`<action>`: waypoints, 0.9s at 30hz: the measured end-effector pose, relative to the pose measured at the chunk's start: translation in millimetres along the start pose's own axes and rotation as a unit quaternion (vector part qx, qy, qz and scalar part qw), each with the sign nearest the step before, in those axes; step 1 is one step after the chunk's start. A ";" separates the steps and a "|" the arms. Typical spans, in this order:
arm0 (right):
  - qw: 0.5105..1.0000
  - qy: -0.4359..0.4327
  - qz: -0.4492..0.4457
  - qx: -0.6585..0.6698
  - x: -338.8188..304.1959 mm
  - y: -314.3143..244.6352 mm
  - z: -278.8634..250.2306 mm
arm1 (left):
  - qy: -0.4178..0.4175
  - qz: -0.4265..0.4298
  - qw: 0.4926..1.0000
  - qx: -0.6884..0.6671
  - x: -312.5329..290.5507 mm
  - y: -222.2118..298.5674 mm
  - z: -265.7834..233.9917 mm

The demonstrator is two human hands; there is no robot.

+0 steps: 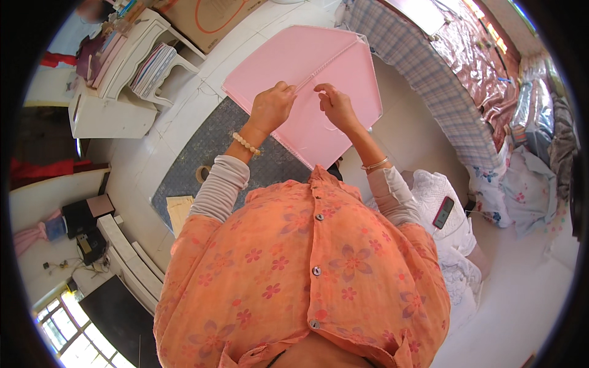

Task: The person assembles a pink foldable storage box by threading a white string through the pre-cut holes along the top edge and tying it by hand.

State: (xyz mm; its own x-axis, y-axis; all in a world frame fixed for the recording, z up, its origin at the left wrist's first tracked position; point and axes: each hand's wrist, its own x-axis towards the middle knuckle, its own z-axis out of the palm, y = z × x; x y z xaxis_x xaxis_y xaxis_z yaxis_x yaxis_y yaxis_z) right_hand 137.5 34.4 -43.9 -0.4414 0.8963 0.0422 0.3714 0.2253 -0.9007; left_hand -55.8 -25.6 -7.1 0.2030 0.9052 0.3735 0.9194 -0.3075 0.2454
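The broad, angular pink sheet (276, 61) lies beneath and beyond the fingers, its narrow white ridged strip (331, 59) running away from between them. The left hand (274, 107) curls its fingers closed by the strip's near end, any hold hidden; whether the bent fingers of the right hand (337, 105) grip anything cannot be told. Steady, light tension should prevent puckering.

We saw a bright, daylit room. The barred window (76, 328) at lower left was blown out, and glare broke over the crinkled, shiny cover (475, 67) at upper right. Soft shade dulled the floor (402, 107) beside the pink panel (261, 67). Straight edges bowed outward; we lost the corners to black.
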 end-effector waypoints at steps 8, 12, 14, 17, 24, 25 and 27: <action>0.999 0.013 -0.040 -0.032 1.9 1.5 0.8 | 0.006 0.005 1.000 -0.007 1.8 -1.2 0.2; 0.998 0.006 -0.038 -0.045 2.6 0.8 0.7 | 0.005 0.001 1.000 -0.012 1.2 -2.4 0.0; 0.998 0.007 -0.041 -0.050 2.6 -1.3 0.2 | 0.007 -0.001 1.000 -0.018 1.0 -2.6 0.2; 0.997 0.003 -0.048 -0.062 2.0 -7.0 -2.6 | 0.006 -0.001 1.000 -0.019 0.9 -2.7 0.0; 0.994 -0.032 -0.026 -0.098 1.1 -18.7 -12.3 | 0.008 0.003 1.000 -0.018 0.4 -2.1 -0.1; 0.994 -0.031 -0.030 -0.099 1.1 -17.9 -11.7 | 0.007 0.004 1.000 -0.016 0.3 -2.0 0.1; 0.994 -0.005 -0.060 -0.096 1.1 -13.9 -7.4 | 0.005 0.004 1.000 -0.015 0.2 -1.7 0.4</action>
State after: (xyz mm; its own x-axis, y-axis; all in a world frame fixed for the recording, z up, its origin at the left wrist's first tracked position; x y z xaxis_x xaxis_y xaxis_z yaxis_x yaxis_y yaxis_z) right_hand 137.9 35.1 -28.2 -0.4985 0.8557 0.1390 0.4640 0.3988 -0.7910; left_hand -57.2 -24.8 -7.8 0.2073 0.8999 0.3838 0.9071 -0.3238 0.2691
